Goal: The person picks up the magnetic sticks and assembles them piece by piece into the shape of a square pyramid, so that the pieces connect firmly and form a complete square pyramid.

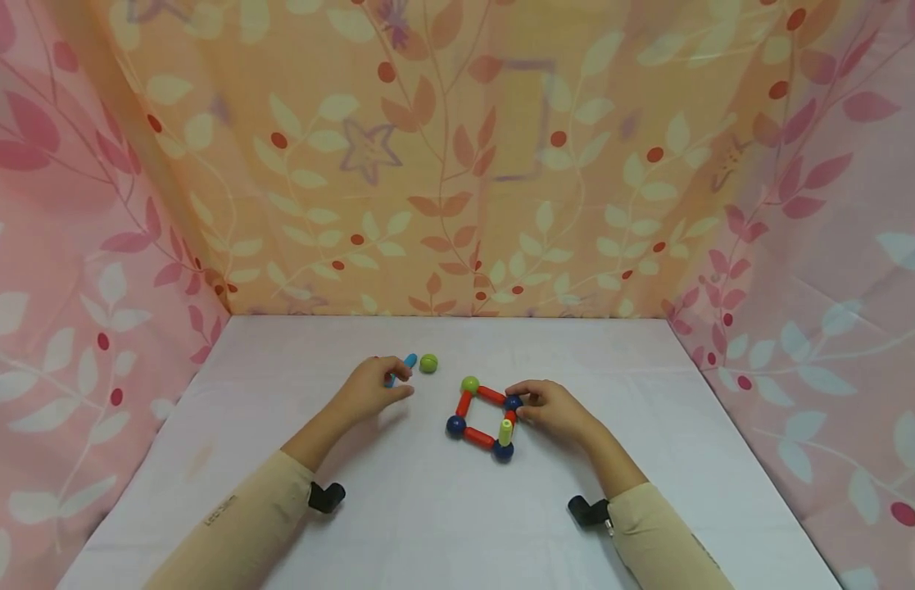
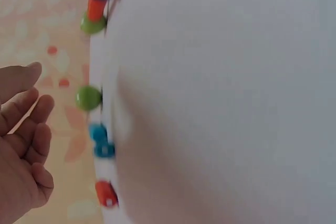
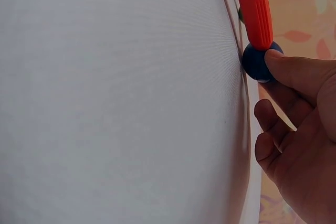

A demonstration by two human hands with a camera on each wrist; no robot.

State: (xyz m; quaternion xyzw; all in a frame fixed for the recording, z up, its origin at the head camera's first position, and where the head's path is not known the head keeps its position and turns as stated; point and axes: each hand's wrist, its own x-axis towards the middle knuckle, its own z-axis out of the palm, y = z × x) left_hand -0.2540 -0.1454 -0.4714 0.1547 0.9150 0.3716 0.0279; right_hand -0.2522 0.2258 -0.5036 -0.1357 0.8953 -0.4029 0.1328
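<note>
On the white table lies a square of red magnetic rods [image 1: 479, 438], joined by a green ball [image 1: 469, 383] at the far corner and blue balls [image 1: 456, 425] at the others. A yellow-green rod [image 1: 505, 433] stands up from the near blue ball [image 1: 504, 451]. My right hand [image 1: 556, 410] pinches the right corner's blue ball [image 3: 257, 62] between thumb and finger. Above the blue rods [image 2: 102, 140] hovers my left hand [image 1: 372, 389], fingers loosely bent, thumb apart, holding nothing. A loose green ball [image 1: 428, 363] sits just right of these rods.
A red piece [image 2: 106, 193] lies beyond the left hand, mostly hidden from the head view. Floral cloth walls [image 1: 457, 164] enclose the table [image 1: 428, 524] at the back and both sides.
</note>
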